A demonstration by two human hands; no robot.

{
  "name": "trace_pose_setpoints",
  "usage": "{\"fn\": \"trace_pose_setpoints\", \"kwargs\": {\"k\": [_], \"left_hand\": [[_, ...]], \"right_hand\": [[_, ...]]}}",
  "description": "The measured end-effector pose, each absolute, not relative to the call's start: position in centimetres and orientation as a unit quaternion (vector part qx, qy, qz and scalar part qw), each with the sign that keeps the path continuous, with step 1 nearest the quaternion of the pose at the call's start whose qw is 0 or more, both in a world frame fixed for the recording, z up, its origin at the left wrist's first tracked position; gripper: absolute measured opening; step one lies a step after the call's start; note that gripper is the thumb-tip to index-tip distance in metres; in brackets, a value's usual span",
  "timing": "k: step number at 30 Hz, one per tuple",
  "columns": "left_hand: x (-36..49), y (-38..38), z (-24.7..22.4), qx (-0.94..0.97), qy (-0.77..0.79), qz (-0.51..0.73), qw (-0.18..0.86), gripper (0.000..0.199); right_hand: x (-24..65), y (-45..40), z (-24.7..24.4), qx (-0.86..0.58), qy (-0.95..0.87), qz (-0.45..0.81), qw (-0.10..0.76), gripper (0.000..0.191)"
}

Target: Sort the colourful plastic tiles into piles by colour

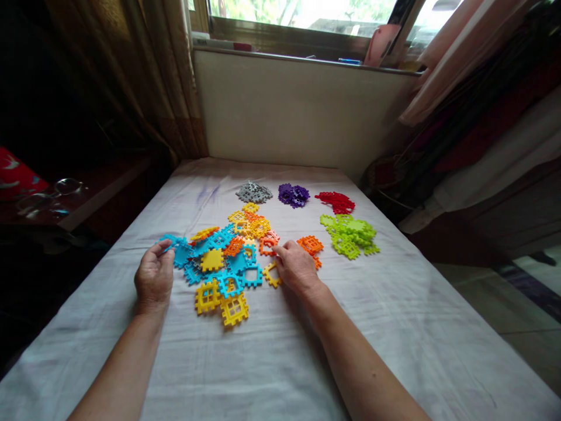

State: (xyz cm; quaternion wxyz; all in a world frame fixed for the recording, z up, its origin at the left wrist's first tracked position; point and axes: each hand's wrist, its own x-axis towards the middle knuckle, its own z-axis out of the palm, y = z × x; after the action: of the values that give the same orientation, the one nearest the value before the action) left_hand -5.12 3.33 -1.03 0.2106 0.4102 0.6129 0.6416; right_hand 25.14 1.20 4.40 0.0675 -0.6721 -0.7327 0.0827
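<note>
My left hand (154, 275) is at the left edge of a mixed pile, its fingers closed on a blue piece (175, 250). The pile holds blue, yellow and orange notched plastic pieces, among them a solid yellow square (212, 259) and a yellow window piece (235, 310) at the front. At the pile's right side, my right hand (295, 266) has its fingertips together at an orange-red frame piece (267, 245). A yellow frame piece (272, 275) lies just below those fingertips. Close to the right of this hand are orange pieces (310, 244).
Grey (254, 193), purple (293, 195) and red pieces (336, 202) lie in separate piles towards the back of the sheet-covered surface (263, 374). Lime green pieces (352, 234) are heaped at the right. A curtain (144, 76) hangs at the left, clothes at the right.
</note>
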Motion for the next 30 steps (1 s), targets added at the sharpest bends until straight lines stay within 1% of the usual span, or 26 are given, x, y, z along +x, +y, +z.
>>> {"fn": "trace_pose_setpoints", "kwargs": {"k": [2,5,10,17,22,30], "left_hand": [[-5.1,3.3,-1.0,0.411,0.61,0.644,0.211,0.042],[-5.2,3.3,-1.1,0.419,0.606,0.642,0.209,0.041],[-5.3,3.3,-1.0,0.426,0.607,0.637,0.212,0.042],[-5.3,3.4,-1.1,0.418,0.607,0.642,0.212,0.043],[-5.4,3.4,-1.3,0.426,0.61,0.636,0.207,0.043],[-5.0,3.3,-0.9,0.418,0.609,0.64,0.212,0.042]], "right_hand": [[25.2,1.2,4.2,-0.671,-0.737,0.06,0.052,0.029],[25.1,1.2,3.9,-0.665,-0.743,0.049,0.055,0.025],[25.2,1.5,3.9,-0.649,-0.757,0.04,0.057,0.026],[25.8,1.5,4.1,-0.648,-0.755,0.072,0.078,0.02],[25.5,1.5,3.9,-0.648,-0.758,0.052,0.06,0.024],[25.6,1.6,3.4,-0.632,-0.767,0.026,0.109,0.021]]}}
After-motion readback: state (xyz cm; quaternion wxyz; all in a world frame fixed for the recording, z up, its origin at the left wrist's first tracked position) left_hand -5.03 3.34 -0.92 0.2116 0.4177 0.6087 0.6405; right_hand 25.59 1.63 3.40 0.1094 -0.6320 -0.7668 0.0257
